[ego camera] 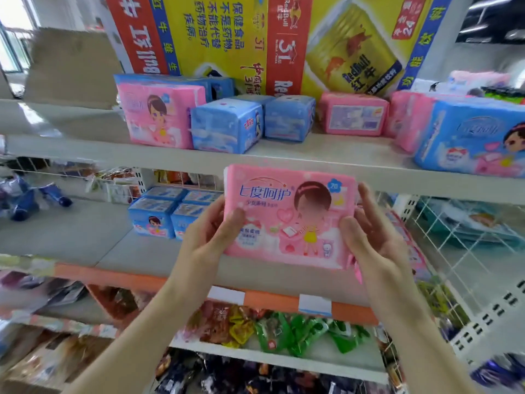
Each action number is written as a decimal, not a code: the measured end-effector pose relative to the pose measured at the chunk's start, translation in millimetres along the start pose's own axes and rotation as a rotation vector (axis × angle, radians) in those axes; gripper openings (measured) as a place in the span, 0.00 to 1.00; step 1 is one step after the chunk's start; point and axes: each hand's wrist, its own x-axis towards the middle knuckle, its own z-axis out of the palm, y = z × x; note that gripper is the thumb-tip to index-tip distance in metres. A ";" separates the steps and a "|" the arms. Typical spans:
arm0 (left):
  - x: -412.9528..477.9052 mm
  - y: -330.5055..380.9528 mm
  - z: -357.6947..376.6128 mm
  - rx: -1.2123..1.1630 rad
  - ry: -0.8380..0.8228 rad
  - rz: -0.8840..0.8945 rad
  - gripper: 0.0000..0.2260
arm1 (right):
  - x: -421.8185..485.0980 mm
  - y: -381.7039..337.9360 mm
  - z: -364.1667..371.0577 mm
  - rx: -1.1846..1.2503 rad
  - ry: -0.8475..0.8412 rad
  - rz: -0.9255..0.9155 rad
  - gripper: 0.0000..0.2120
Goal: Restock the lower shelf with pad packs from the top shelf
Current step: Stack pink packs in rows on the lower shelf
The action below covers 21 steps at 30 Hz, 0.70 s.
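I hold a pink pad pack [287, 214] with a cartoon girl on its front, upright in front of the lower shelf [85, 240]. My left hand [210, 228] grips its left edge, thumb on the front. My right hand [369, 228] grips its right edge the same way. On the top shelf [312, 155] lie more packs: a pink one [159, 115] at the left, two blue ones [227, 125] in the middle, a pink one [353, 113] behind, and a large blue one [471, 137] at the right. Several small blue packs [159, 211] stand on the lower shelf.
A big yellow and red drinks carton [284, 38] stands behind the packs on the top shelf, with a brown cardboard box [71, 64] to its left. White wire dividers [454, 223] bound the lower shelf on the right. Snack bags [284, 328] fill the shelves below.
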 end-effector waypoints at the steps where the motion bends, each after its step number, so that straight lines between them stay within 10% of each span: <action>1: -7.1 -3.8 -7.4 -0.003 -0.006 -0.022 0.21 | -8.0 4.4 7.0 -0.008 0.013 0.026 0.41; 17: -52.3 -49.5 -63.9 -0.109 -0.091 -0.427 0.22 | -89.6 35.0 62.8 -0.283 0.172 0.283 0.13; 21: -51.4 -48.7 -56.3 -0.061 -0.100 -0.529 0.28 | -89.4 34.6 53.1 -0.372 0.276 0.458 0.23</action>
